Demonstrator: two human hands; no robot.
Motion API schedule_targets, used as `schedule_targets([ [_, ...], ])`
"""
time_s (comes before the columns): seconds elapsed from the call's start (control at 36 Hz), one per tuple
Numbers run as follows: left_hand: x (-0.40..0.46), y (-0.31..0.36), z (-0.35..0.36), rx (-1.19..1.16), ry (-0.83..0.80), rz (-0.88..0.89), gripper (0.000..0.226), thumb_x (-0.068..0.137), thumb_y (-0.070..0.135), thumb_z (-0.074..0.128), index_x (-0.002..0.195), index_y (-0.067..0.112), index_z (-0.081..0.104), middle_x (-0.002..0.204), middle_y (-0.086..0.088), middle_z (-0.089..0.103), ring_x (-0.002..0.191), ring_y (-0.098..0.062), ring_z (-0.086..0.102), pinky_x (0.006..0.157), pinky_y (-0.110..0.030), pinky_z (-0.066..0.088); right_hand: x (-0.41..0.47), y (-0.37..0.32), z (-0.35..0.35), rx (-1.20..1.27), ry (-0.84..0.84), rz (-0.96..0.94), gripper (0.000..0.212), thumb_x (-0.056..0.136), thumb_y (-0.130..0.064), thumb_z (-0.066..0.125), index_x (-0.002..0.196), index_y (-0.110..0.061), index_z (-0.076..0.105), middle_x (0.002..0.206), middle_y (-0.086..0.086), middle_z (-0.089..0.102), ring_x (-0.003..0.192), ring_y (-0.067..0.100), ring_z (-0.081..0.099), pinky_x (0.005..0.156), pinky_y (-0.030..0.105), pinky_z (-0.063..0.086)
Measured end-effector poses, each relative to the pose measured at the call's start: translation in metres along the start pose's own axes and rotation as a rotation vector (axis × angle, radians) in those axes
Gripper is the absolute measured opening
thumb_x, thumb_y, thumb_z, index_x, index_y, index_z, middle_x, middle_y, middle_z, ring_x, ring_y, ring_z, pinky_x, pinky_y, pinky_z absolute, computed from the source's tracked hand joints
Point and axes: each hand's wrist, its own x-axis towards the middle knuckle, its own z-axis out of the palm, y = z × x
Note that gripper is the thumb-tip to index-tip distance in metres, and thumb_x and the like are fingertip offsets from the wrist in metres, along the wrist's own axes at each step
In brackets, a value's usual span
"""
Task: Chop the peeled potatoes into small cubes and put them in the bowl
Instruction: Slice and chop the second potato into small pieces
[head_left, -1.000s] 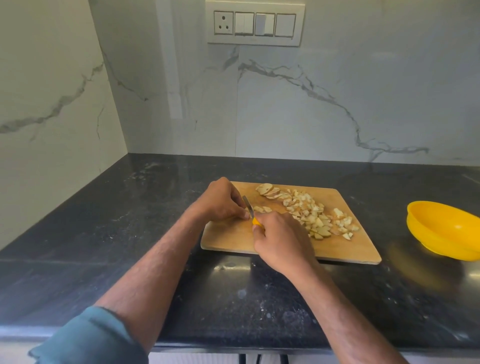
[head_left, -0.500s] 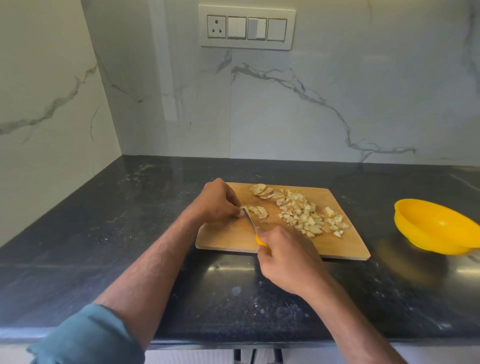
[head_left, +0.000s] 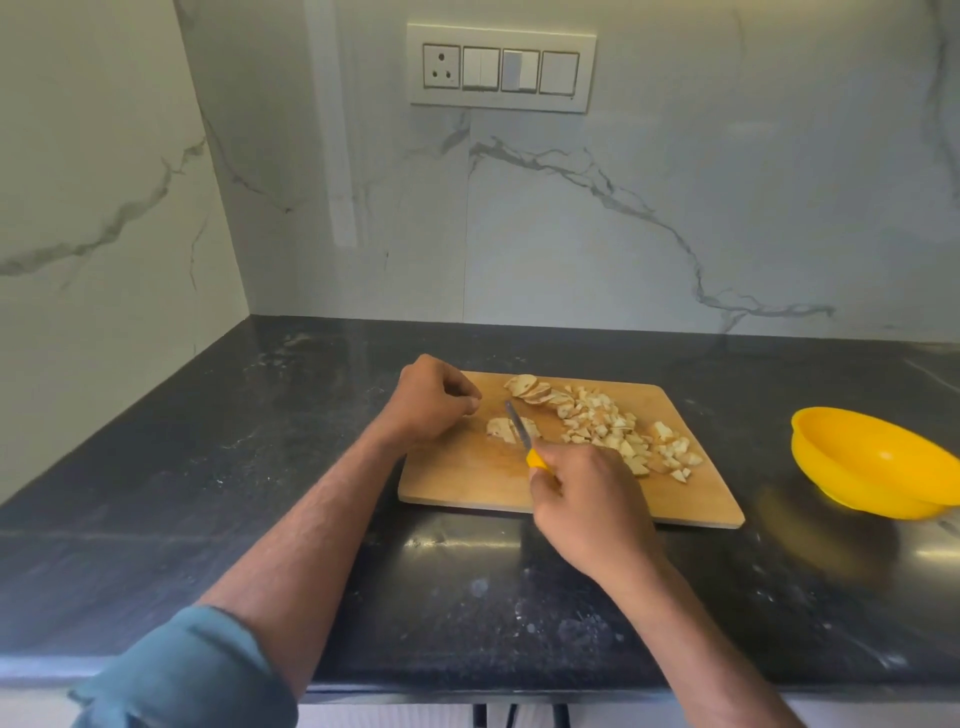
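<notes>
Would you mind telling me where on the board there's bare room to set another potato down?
The board's near-left corner, between the left hand and right hand, is bare. The far-right side is crowded with potato pieces.

Home kitchen, dark stone countertop (head_left: 260, 467), marble-look backsplash (head_left: 571, 234), wall switch panel (head_left: 501, 68)
</notes>
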Motion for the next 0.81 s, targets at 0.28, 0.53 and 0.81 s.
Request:
schedule_targets([
  [0.28,0.003,-0.006,0.006,0.048,0.044,0.034,0.015,0.090,0.007,0.073,0.100,0.017,0.080,0.089,0.009,0.069,0.085,0.002,0.061,0.070,-0.008,0.043,0.006,-0.021,0.015,-0.153,-0.024,-0.059,0.017,0.095,-0.020,0.051,0.098,-0.020,0.068,0.066,-0.011,0.046,0.054,0.003,0.035,0.049,0.016,0.019],
  [0.53,0.002,-0.005,0.010,0.110,-0.042,0.092,0.014,0.092,0.017,0.074,0.104,0.017,0.079,0.098,0.002,0.073,0.092,-0.008,0.065,0.086,-0.025,0.055,0.001,-0.010,0.011,-0.166,0.001,0.068,0.022,0.094,-0.019,0.054,0.109,-0.019,0.069,0.088,-0.007,0.068,0.069,0.008,0.058,0.055,0.016,0.039],
  [0.81,0.002,-0.005,0.011,0.122,-0.070,0.116,0.013,0.092,0.020,0.075,0.104,0.019,0.079,0.098,0.004,0.073,0.094,-0.010,0.065,0.091,-0.031,0.056,-0.002,0.004,-0.002,-0.220,0.045,0.179,0.025,0.095,-0.021,0.055,0.116,-0.020,0.067,0.081,-0.008,0.063,0.064,0.008,0.055,0.054,0.017,0.040],
])
